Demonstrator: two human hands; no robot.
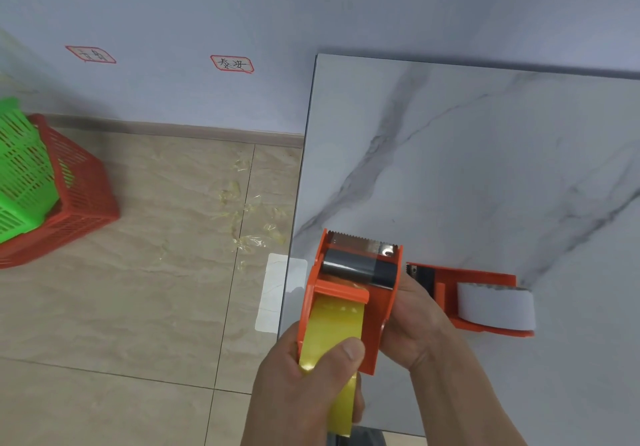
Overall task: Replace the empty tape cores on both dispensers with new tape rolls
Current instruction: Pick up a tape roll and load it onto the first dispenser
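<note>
Both hands work at the table [467, 154] edge: the left hand [304, 386] pinches the yellow tape roll [332, 327], light and sticky, best held by its rim, while the right hand [412, 331] grips the stiff orange dispenser [377, 310] by its side.

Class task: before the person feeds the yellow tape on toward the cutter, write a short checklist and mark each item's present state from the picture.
1. Yellow tape roll seated in held dispenser: ok.
2. Left hand grips the roll, thumb on top: ok.
3. Right hand steadies the dispenser's side: ok.
4. Tape reaches the serrated blade: cannot tell.
5. Second dispenser on the marble table carries a white roll: ok.
</note>
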